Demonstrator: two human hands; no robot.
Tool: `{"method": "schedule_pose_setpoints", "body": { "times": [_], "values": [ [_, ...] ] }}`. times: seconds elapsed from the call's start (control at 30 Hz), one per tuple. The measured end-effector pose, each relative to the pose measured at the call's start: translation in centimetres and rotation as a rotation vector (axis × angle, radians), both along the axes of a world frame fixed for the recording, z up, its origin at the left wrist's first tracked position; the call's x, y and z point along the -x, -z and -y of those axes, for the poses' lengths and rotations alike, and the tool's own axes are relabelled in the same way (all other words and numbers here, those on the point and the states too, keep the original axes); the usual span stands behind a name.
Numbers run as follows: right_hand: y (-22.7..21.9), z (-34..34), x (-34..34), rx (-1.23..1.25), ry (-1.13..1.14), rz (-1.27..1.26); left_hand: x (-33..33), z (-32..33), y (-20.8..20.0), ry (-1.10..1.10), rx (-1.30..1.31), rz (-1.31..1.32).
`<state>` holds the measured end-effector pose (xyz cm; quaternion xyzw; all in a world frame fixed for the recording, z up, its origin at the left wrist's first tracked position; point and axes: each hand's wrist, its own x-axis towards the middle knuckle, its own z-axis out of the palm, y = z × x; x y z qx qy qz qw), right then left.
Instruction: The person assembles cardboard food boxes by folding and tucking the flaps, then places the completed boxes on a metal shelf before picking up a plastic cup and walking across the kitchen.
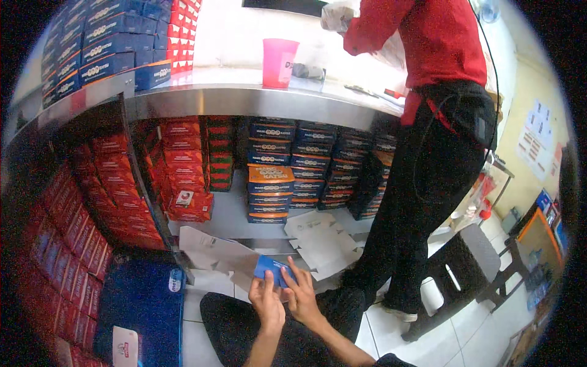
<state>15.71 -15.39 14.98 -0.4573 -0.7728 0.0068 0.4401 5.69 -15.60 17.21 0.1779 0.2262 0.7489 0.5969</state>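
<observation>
A partly folded cardboard box blank (225, 255), pale grey inside with a blue panel at its near end, lies in front of me above my lap. My left hand (267, 303) pinches the near edge of the blue panel, thumb and fingers closed on it. My right hand (302, 296) grips the panel's right side, its fingers bent over the top. Just beyond my hands, a second flat white box blank (323, 243) with slots and tabs leans by the lower shelf.
Stacked blue boxes (268, 202) and red boxes (186, 165) fill the shelf under the metal counter (232, 101). A pink cup (279, 64) stands on top. A blue container (143, 306) is at my left. At right are a standing co-worker (422, 165) and a dark plastic stool (449, 281).
</observation>
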Motion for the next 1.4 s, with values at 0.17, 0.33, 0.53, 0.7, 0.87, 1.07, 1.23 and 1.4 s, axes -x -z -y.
{"method": "schedule_pose_setpoints", "body": {
  "times": [0.17,0.33,0.53,0.7,0.87,1.07,1.23,1.4],
  "values": [
    [-0.6,-0.9,1.6,-0.009,-0.019,-0.105,2.1,-0.2,-0.3,0.050,-0.095,-0.219],
    [-2.5,-2.1,-1.4,-0.201,-0.103,0.051,5.8,-0.3,-1.2,-0.100,-0.114,-0.616],
    [-3.0,-3.2,-0.8,-0.387,0.054,-0.029,5.6,-2.8,1.6,-0.087,0.044,-0.766],
    [-1.8,-1.6,2.0,-0.243,0.012,-0.167,3.6,-2.5,0.1,-0.163,-0.010,-0.316],
    [-3.4,-1.8,0.7,-0.253,-0.083,-0.018,4.3,-3.6,2.2,0.066,-0.073,-0.077],
    [-5.0,-2.3,-0.3,-0.203,-0.188,-0.042,3.9,-2.5,0.4,0.036,-0.163,-0.049],
    [-5.5,-2.9,-2.6,-0.121,-0.180,-0.157,5.2,-2.1,-0.1,0.039,-0.050,-0.972],
    [-11.3,-3.2,-7.5,0.006,-0.073,-0.373,9.7,-3.5,1.2,0.095,-0.745,-1.789]
  ]
}}
